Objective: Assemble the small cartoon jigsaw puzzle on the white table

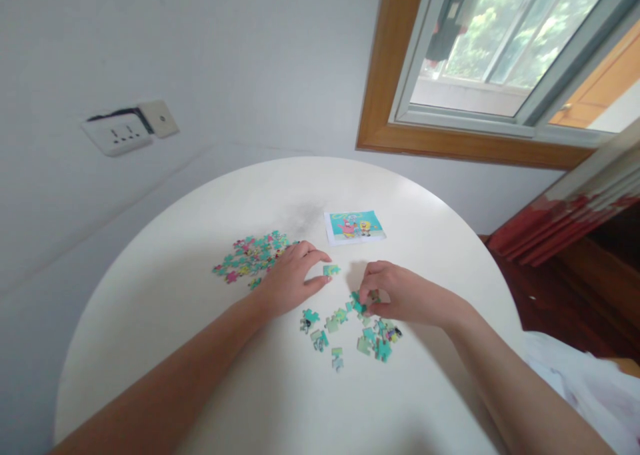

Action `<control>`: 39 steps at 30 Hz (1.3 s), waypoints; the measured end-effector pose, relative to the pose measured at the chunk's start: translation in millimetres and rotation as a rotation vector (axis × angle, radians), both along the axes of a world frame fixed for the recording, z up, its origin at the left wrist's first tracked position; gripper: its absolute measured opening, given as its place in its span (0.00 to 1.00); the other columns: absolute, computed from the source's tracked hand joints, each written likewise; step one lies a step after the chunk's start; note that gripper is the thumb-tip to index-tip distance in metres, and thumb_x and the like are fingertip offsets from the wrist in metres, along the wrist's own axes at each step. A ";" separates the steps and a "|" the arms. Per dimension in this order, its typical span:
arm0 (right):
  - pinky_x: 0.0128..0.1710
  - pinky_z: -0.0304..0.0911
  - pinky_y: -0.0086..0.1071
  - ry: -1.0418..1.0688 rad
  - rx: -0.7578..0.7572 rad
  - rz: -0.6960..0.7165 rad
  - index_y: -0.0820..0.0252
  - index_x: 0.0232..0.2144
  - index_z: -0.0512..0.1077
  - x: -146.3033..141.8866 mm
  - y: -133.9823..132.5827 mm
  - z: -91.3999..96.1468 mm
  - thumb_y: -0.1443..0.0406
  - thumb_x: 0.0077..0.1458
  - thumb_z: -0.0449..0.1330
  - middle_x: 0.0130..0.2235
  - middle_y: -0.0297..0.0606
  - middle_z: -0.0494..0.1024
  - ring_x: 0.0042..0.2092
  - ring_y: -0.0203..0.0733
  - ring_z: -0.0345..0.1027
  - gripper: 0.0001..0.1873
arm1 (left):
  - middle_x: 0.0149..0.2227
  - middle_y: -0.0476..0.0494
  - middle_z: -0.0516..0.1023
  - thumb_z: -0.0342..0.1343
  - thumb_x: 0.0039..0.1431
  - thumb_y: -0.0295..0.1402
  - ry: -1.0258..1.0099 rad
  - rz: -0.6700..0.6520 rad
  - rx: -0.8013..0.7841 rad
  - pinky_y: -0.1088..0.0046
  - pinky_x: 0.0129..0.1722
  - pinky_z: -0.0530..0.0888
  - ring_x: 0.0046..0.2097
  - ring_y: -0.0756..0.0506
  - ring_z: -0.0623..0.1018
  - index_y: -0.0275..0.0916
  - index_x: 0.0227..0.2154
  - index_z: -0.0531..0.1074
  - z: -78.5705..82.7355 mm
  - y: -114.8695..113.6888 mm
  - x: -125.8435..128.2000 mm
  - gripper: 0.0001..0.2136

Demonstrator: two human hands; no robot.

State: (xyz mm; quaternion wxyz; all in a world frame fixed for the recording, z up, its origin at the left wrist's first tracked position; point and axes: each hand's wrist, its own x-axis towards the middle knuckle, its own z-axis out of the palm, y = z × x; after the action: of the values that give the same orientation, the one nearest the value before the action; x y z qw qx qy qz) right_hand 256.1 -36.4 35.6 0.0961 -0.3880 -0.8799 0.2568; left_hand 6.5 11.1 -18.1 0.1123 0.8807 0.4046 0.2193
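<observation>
My left hand (pixel 293 278) rests on the table, thumb and index finger apart on either side of a small green and yellow puzzle piece (pixel 331 269). To its right, my right hand (pixel 393 291) is bent down in a pinch over a teal puzzle piece (pixel 357 301); the fingertips partly hide what they grip. Just below the hands lie several loose green and teal pieces, among them a teal piece (pixel 383 350) and a pale green one (pixel 333 323). A heap of mixed puzzle pieces (pixel 250 255) spreads beside my left hand, partly behind it.
A small picture card (pixel 355 227) with a pink and a yellow cartoon figure lies beyond the hands. The round white table (pixel 150 348) stands against a wall with a socket (pixel 120 133). A window (pixel 465 75) and a red and white curtain (pixel 565 208) are at right.
</observation>
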 end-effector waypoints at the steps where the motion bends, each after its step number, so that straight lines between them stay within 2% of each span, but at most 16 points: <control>1: 0.44 0.63 0.33 -0.002 0.002 -0.011 0.58 0.32 0.78 0.4 0.1 -0.5 0.71 0.49 0.64 0.35 0.37 0.76 0.40 0.39 0.68 0.07 | 0.44 0.44 0.69 0.57 0.59 0.38 0.001 -0.001 0.001 0.62 0.52 0.65 0.48 0.41 0.71 0.43 0.46 0.71 0.1 0.0 0.0 0.13; 10: 0.45 0.63 0.33 -0.019 -0.033 -0.005 0.58 0.32 0.79 1.9 -0.7 3.9 0.70 0.48 0.64 0.33 0.38 0.77 0.41 0.41 0.68 0.06 | 0.44 0.43 0.69 0.56 0.60 0.39 -0.006 -0.003 -0.004 0.63 0.50 0.67 0.47 0.41 0.71 0.42 0.46 0.71 0.7 0.2 0.5 0.13; 18: 0.44 0.64 0.33 0.004 -0.066 -0.075 0.57 0.32 0.79 12.8 -1.1 13.8 0.69 0.47 0.65 0.36 0.37 0.76 0.41 0.41 0.69 0.07 | 0.44 0.43 0.69 0.56 0.59 0.39 0.000 -0.005 -0.006 0.63 0.50 0.67 0.47 0.41 0.71 0.43 0.46 0.71 0.6 0.2 0.6 0.13; 24: 0.41 0.64 0.32 -0.092 -0.094 -0.136 0.59 0.33 0.79 30.8 0.5 21.9 0.70 0.48 0.62 0.36 0.39 0.76 0.39 0.40 0.70 0.08 | 0.44 0.43 0.69 0.56 0.59 0.39 -0.003 -0.003 -0.013 0.62 0.50 0.67 0.47 0.41 0.71 0.43 0.46 0.71 2.2 -0.4 1.3 0.13; 27: 0.38 0.64 0.32 -0.167 -0.130 -0.215 0.60 0.33 0.78 39.3 2.5 20.9 0.68 0.49 0.62 0.36 0.40 0.76 0.37 0.40 0.70 0.07 | 0.44 0.43 0.69 0.56 0.60 0.39 -0.005 -0.006 -0.010 0.63 0.50 0.67 0.47 0.41 0.71 0.43 0.46 0.71 1.4 -0.2 1.0 0.13; 31: 0.35 0.62 0.31 -0.255 -0.177 -0.287 0.60 0.32 0.78 39.6 2.8 20.3 0.66 0.48 0.63 0.35 0.40 0.76 0.34 0.40 0.69 0.07 | 0.44 0.44 0.69 0.55 0.60 0.39 -0.002 0.002 -0.008 0.63 0.50 0.67 0.47 0.42 0.71 0.44 0.47 0.71 -0.3 0.6 -0.1 0.13; 35: 0.36 0.61 0.30 -0.185 -0.164 -0.210 0.60 0.34 0.76 32.4 -4.2 30.3 0.67 0.49 0.63 0.36 0.38 0.75 0.35 0.38 0.68 0.08 | 0.44 0.44 0.69 0.56 0.59 0.39 0.005 0.008 -0.010 0.63 0.51 0.67 0.47 0.42 0.71 0.43 0.47 0.71 0.1 0.5 -0.2 0.13; 39: 0.37 0.60 0.27 -0.095 -0.262 0.059 0.57 0.36 0.77 21.1 -14.2 34.2 0.70 0.50 0.62 0.36 0.35 0.74 0.36 0.35 0.66 0.10 | 0.44 0.44 0.69 0.55 0.60 0.39 -0.002 0.000 -0.002 0.63 0.52 0.66 0.48 0.42 0.71 0.43 0.46 0.71 0.5 0.4 0.5 0.13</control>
State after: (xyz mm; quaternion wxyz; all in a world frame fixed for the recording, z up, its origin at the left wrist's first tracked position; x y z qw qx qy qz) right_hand 277.2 -50.7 69.9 -0.0047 -0.3829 -0.8534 0.3537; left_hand 7.0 11.5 -17.6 0.1138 0.8804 0.4046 0.2195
